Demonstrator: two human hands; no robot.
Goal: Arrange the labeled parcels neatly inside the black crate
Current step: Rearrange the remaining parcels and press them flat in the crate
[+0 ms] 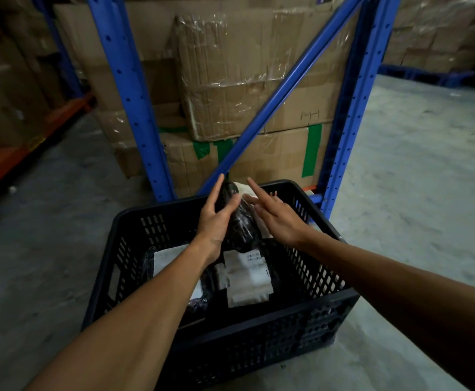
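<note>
- Where boxes (247, 80) fill the blue rack (134, 103) at the far side, a black crate (258, 337) sits on the floor (400, 193).
- Two labeled parcels (247, 280) lie flat inside it.
- Left hand (216, 218) grasps a black parcel (239, 221) above the crate.
- Right hand (275, 215), fingers loose, touches its right side.

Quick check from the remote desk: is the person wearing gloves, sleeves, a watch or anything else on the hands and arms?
Nothing worn shows. The left hand and right hand are bare, without gloves, rings or tape. Both forearms are uncovered right down to the frame's bottom edge: no sleeves, watch or wristband in view. The light is dim, so fine marks cannot be told.
</note>
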